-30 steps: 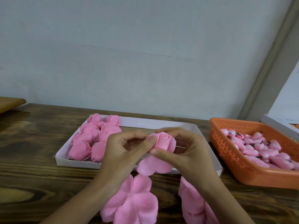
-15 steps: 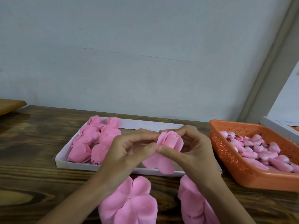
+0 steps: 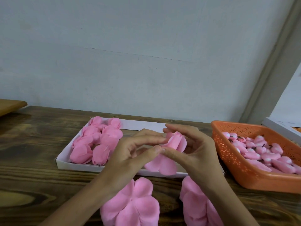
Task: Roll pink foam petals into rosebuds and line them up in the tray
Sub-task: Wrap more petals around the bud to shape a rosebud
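A half-rolled pink foam rosebud (image 3: 175, 143) is held above the white tray (image 3: 146, 124), loose petals hanging below it. My left hand (image 3: 130, 155) pinches its left side with thumb and fingertips. My right hand (image 3: 193, 152) pinches it from the right with the thumb, the fingers arched over the top. Several finished pink rosebuds (image 3: 97, 141) lie packed in the tray's left end. Two flat pink petal pieces lie on the wooden table in front of the tray, one (image 3: 132, 206) between my forearms and one (image 3: 195, 204) partly under my right forearm.
An orange perforated basket (image 3: 231, 160) with several small pink bud cores stands at the right. A white box edge (image 3: 276, 126) shows behind it. A wooden board (image 3: 9, 105) sits at the far left. A grey wall rises behind the table.
Both hands have turned the bud between them and wrapped a petal closer round it. My right fingers have lifted and spread over the top. The hanging petals have shifted slightly right.
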Tool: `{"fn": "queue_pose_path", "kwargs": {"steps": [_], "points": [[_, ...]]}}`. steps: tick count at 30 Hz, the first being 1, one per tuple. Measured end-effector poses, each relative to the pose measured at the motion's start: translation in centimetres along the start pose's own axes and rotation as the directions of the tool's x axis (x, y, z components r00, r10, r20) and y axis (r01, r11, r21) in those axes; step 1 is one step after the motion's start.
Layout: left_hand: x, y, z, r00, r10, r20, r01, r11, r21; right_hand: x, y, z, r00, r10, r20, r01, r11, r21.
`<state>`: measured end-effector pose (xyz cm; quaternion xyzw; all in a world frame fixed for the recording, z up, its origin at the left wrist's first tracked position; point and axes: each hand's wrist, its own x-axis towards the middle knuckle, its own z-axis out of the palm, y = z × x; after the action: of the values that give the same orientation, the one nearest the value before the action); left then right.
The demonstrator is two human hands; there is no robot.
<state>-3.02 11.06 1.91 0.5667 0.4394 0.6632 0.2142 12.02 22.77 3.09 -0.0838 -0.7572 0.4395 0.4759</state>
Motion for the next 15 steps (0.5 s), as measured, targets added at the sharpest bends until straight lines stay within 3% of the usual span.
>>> {"fn": "queue_pose_path", "kwargs": {"steps": [7, 12, 15], "points": [[0.2, -0.2, -0.6, 0.996, -0.075, 0.04, 0.076, 0.997, -0.009, 0.2, 0.2, -0.4, 0.999, -0.036, 0.008, 0.036, 0.998, -0.046], [0.4, -0.9, -0.9, 0.956, -0.292, 0.015, 0.291, 0.956, 0.043, 0.4, 0.4, -0.7, 1.0, -0.021, -0.014, 0.02, 0.999, -0.038], [0.3, -1.2, -0.9, 0.902, -0.425, -0.07, 0.422, 0.905, -0.062, 0.5, 0.5, -0.9, 1.0, -0.02, -0.01, 0.019, 0.999, -0.032]]}}
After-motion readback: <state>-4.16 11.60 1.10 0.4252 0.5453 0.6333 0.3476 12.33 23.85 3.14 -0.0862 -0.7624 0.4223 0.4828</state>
